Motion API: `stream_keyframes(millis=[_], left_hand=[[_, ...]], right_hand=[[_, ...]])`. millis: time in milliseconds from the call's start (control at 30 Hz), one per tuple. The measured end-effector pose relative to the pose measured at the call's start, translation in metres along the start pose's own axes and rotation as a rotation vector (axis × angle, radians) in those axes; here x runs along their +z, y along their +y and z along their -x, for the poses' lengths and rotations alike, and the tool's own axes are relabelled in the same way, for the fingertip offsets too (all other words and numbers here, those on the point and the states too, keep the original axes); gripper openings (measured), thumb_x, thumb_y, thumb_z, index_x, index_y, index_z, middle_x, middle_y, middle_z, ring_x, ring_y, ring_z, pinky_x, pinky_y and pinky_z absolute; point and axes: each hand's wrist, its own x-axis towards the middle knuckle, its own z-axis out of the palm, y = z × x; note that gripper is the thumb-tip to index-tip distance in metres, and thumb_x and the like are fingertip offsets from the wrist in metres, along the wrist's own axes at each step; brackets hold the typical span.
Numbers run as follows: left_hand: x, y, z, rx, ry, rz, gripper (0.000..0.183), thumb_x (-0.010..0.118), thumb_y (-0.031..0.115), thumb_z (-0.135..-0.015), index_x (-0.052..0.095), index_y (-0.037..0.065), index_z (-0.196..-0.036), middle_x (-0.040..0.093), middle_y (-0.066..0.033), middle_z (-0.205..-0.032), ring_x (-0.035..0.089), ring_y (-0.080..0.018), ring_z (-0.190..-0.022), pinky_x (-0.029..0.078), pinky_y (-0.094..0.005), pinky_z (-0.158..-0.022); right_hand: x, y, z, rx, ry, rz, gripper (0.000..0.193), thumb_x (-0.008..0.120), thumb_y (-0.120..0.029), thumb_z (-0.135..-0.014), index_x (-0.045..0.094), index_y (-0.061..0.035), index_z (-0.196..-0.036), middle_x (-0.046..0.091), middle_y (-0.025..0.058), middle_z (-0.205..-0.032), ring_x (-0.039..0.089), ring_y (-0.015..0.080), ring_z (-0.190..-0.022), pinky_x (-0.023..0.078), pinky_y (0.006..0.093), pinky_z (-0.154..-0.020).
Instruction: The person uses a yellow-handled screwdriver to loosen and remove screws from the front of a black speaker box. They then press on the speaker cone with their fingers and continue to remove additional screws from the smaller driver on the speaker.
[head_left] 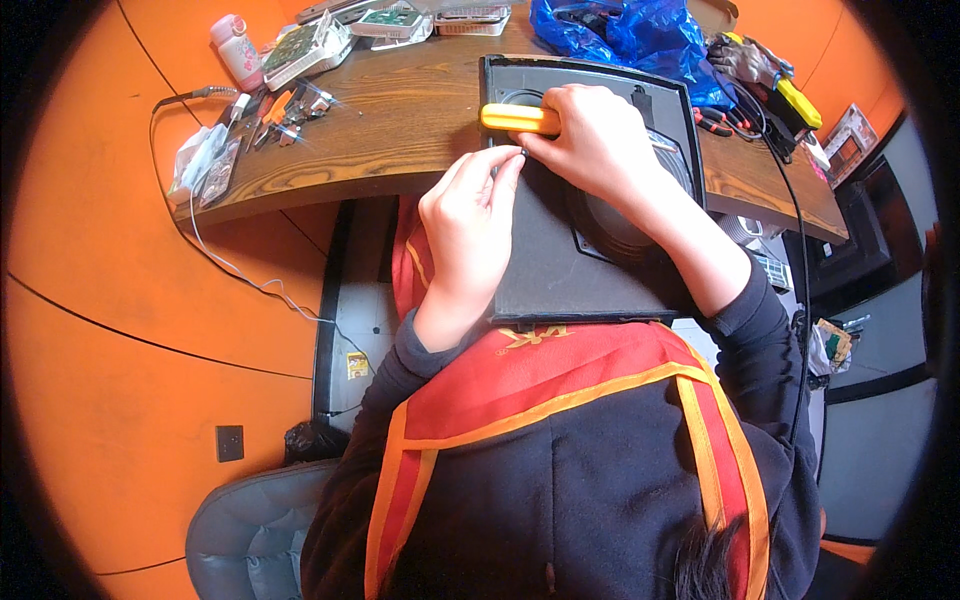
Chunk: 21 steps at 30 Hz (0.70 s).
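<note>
A black speaker box [540, 240] leans against the table edge, its lower end at my lap, with a round speaker cone [610, 215] partly hidden under my right forearm. My right hand [597, 135] is closed around a yellow-handled tool [515, 118], its handle sticking out to the left over the box's upper part. A bit of shiny metal shows past the wrist, but I cannot tell whether it belongs to the tool. Just below the handle, my left hand [470, 205] pinches a tiny dark piece [524, 152] between thumb and forefinger, at the box's left edge.
A blue plastic bag [625, 35], work gloves [742, 62] and red-handled pliers [712, 122] lie at the back right of the wooden table [390, 120]. Toward the left are a pink bottle [236, 50], circuit boards [300, 50] and small loose parts. Cables hang down both sides.
</note>
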Motion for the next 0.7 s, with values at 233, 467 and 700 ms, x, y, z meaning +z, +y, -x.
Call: stream_keyframes(millis=[233,467,700], left_hand=[[-0.001,0.001,0.0,-0.073,-0.043,0.015,0.008,0.066,0.0,-0.079,0.063,-0.002,-0.086,0.061,-0.0116,-0.071,0.055,-0.0163,-0.054,0.043,-0.026,-0.052],[0.0,0.002,0.0,-0.038,-0.043,-0.005,0.007,0.065,0.001,-0.08,0.063,-0.001,-0.086,0.062,-0.0122,-0.072,0.056,-0.0169,-0.055,0.044,-0.0265,-0.053],[-0.001,0.0,-0.002,-0.064,-0.056,-0.013,0.007,0.065,0.002,-0.079,0.064,-0.002,-0.085,0.055,-0.0074,-0.067,0.047,-0.0126,-0.053,0.038,-0.0251,-0.051]], right_hand=[[-0.069,0.008,-0.013,0.234,0.162,-0.599,0.025,0.053,-0.025,-0.09,0.053,-0.0045,-0.104,0.059,0.0084,-0.083,0.057,0.0178,-0.07,0.045,0.03,-0.06],[-0.085,0.003,-0.023,0.171,0.294,-0.744,0.03,0.04,-0.035,-0.098,0.049,-0.0082,-0.107,0.059,0.0048,-0.085,0.057,0.012,-0.079,0.041,0.0228,-0.057],[-0.067,0.008,-0.028,0.563,0.214,-1.649,0.036,0.047,-0.022,-0.096,0.031,-0.0149,-0.127,0.061,0.0088,-0.082,0.062,0.0192,-0.068,0.055,0.0339,-0.066]])
